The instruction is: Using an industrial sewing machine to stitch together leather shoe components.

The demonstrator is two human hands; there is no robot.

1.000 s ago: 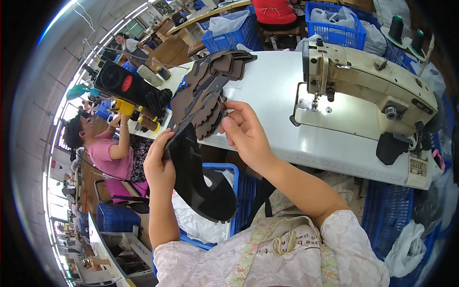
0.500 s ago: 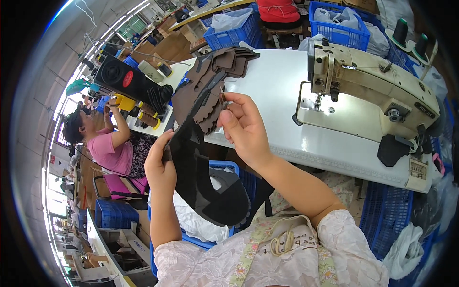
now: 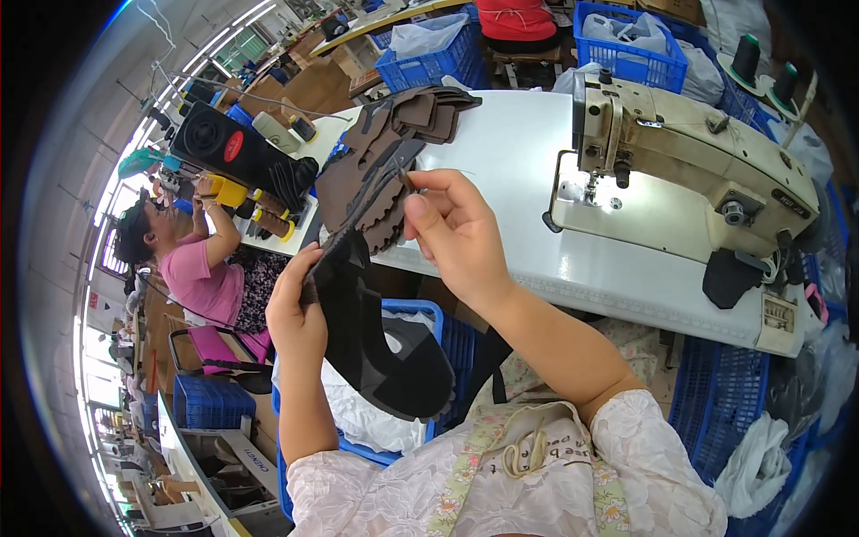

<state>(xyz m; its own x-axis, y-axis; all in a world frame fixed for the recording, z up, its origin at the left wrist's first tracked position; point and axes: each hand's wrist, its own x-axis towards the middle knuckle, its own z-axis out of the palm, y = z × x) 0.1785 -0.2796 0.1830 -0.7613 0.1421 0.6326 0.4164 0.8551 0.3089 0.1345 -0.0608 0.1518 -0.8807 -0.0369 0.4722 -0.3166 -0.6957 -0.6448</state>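
A black curved fabric piece, looking like a shoe upper (image 3: 358, 345), hangs tilted between my hands over a blue crate. My left hand (image 3: 298, 309) is closed on its left edge, thumb and fingers pinching it. At the far end of the piece, my right hand (image 3: 461, 228) is closed, thumb and forefinger pressed together by its edge. What those fingertips pinch is too small to make out. Behind the piece, a pile of brown cut pieces with scalloped edges (image 3: 385, 215) lies on the white sewing table (image 3: 510, 148).
A cream sewing machine (image 3: 698, 152) stands on the table's right side. Below my hands is a blue crate (image 3: 436, 313) with white plastic in it. A black machine (image 3: 224, 148) and brown thread spools (image 3: 273, 224) stand at left, where a person in pink (image 3: 201, 277) works.
My right hand has shifted slightly left, its fingertips closer to the piece's edge. The black piece has turned a little and its lower end has moved left. My left hand keeps its hold.
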